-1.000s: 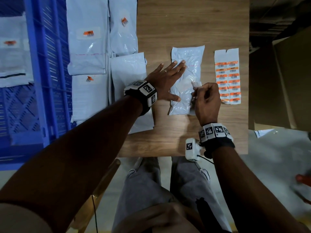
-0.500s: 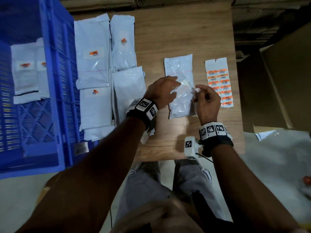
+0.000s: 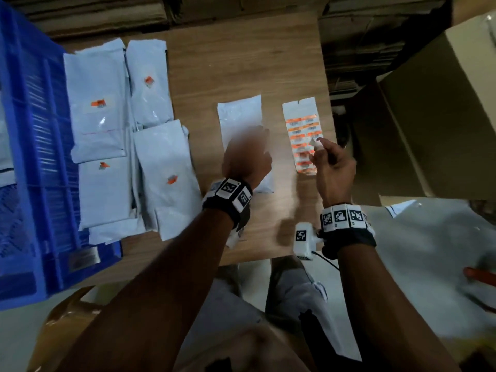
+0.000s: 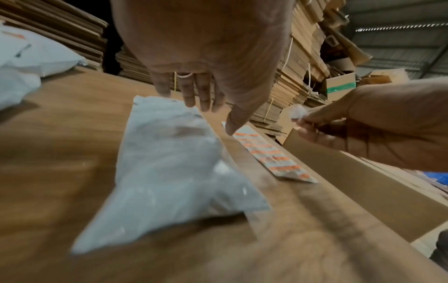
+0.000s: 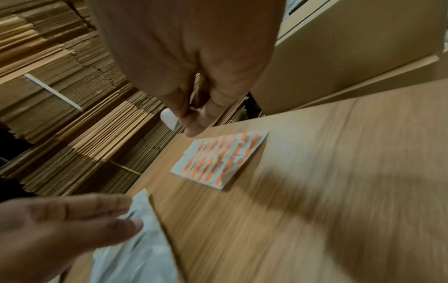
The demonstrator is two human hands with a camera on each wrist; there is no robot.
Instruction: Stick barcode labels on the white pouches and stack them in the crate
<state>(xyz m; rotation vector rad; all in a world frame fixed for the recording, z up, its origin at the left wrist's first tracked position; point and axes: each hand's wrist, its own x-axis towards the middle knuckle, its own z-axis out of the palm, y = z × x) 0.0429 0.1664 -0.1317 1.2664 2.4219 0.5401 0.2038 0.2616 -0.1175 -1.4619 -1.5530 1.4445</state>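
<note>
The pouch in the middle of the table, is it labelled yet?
Cannot tell. No orange label shows on the pouch, but the blurred left hand hides its middle.

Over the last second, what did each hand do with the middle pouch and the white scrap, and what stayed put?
The right hand has lifted off the middle pouch toward the label sheet, keeping its pinch grip on the small white scrap. The left hand, flat on the pouch a second ago, now hovers blurred above it, fingers extended. The pouch, label sheet, labelled pouches and blue crate lie as before.
</note>
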